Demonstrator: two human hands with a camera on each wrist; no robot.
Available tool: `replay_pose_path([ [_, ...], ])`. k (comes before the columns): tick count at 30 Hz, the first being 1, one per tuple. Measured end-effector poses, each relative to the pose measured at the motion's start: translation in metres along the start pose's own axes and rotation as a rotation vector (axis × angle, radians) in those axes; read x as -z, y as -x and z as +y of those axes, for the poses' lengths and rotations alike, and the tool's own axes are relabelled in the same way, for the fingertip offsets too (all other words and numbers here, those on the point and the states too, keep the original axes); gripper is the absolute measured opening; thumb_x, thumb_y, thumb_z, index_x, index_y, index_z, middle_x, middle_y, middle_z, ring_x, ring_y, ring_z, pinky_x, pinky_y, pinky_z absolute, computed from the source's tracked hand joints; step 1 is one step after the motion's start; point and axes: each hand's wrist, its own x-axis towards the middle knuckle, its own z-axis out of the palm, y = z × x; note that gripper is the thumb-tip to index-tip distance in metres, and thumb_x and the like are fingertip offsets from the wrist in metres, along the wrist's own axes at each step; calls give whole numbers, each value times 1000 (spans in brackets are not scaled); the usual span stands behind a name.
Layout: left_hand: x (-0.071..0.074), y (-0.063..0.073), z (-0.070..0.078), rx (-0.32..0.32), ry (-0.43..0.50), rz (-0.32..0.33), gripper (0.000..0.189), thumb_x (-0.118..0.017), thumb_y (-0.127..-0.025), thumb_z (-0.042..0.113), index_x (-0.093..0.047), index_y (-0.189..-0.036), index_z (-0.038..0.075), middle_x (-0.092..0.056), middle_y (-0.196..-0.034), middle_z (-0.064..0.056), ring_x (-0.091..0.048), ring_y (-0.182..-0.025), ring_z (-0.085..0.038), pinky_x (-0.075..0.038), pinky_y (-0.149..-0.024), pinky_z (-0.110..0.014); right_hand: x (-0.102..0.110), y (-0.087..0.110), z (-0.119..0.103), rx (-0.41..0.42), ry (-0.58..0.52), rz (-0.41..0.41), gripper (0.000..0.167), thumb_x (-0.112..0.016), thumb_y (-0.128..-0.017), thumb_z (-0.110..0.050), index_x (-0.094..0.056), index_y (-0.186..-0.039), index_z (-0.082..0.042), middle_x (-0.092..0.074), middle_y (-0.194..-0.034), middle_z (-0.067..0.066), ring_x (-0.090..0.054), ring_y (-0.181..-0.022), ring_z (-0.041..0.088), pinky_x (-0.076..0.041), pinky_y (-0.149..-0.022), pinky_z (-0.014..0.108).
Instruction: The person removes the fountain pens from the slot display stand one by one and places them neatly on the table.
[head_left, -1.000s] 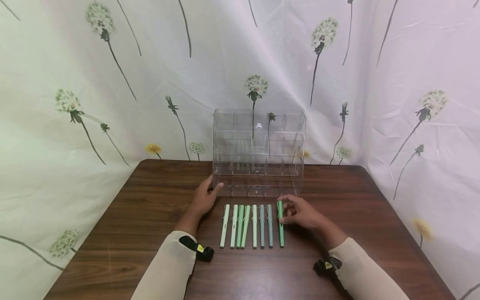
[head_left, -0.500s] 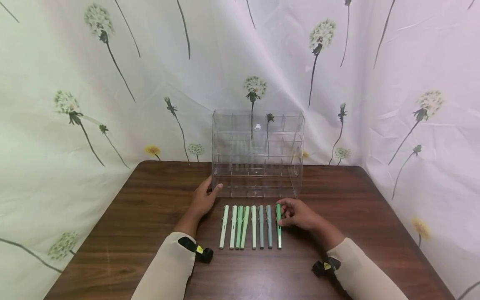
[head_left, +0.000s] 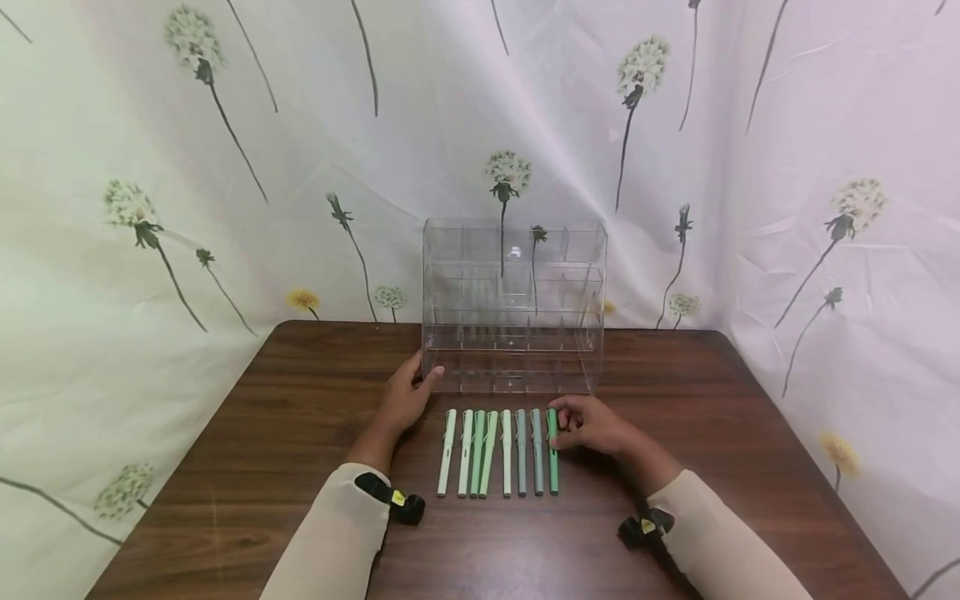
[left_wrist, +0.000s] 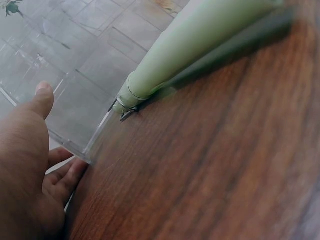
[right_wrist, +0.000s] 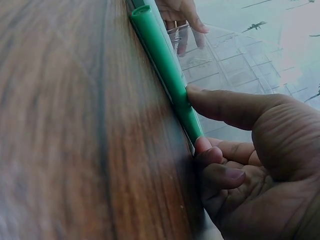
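My left hand (head_left: 406, 398) grips the lower left corner of a clear plastic tiered organizer (head_left: 480, 348), its thumb across the front and the fingers curled at the side. The right hand (head_left: 596, 425) pinches a dark green capped pen (head_left: 553, 458) near its clip end, at the right end of a row of pens on the table. In the right wrist view the thumb presses the side of this green pen (right_wrist: 159, 47), with curled fingers at its far end. Beside it lie two grey-blue pens (head_left: 537, 458). Several pale green pens (head_left: 506, 458) lie further left.
The organizer stands upright behind the row, divided into several compartments. Under everything is a dark wooden table (head_left: 300, 517). A white curtain (head_left: 420, 100) printed with dandelions hangs behind the table and along its sides.
My right hand has slid the dark green pen left, closer to the grey-blue pens. The left hand and the organizer have stayed in place.
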Motion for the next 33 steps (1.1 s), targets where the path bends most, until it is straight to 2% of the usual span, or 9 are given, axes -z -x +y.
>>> replay_pose_path([
  [11,2,2,-2,-8,-16,4,71,-60,-113,47,-31,-174,24,-53,-166,-17,-54,-152,-38,-47,-121,-61,-1,-2,2,20,-43,-15,72,-88,-91,-7,-52,-150,14,-59,-98,7,-49,-77,11,-44,-65,23],
  [20,2,1,-2,-5,-38,21,62,-60,-114,37,-41,-170,18,-58,-160,-19,-58,-146,-38,-49,-118,-62,2,0,3,38,-44,-4,73,-88,-92,-10,-53,-151,14,-62,-99,10,-51,-77,11,-46,-66,23],
  [27,0,5,1,38,-63,24,66,-60,-113,45,-42,-170,16,-56,-159,-20,-57,-143,-38,-49,-116,-61,2,4,6,24,-36,17,73,-89,-91,-12,-54,-151,13,-64,-100,12,-54,-79,12,-48,-66,23],
  [30,0,8,2,62,-57,46,71,-62,-112,49,-41,-170,15,-54,-161,-20,-56,-143,-38,-50,-116,-59,3,6,5,22,-60,25,72,-88,-92,-9,-53,-150,14,-64,-99,11,-56,-78,12,-50,-65,23],
  [33,-2,8,3,60,-48,72,72,-65,-110,48,-43,-169,12,-52,-163,-20,-56,-146,-38,-52,-117,-59,5,9,5,-8,-88,48,70,-87,-92,-8,-54,-150,13,-64,-97,9,-56,-75,11,-51,-61,24],
])
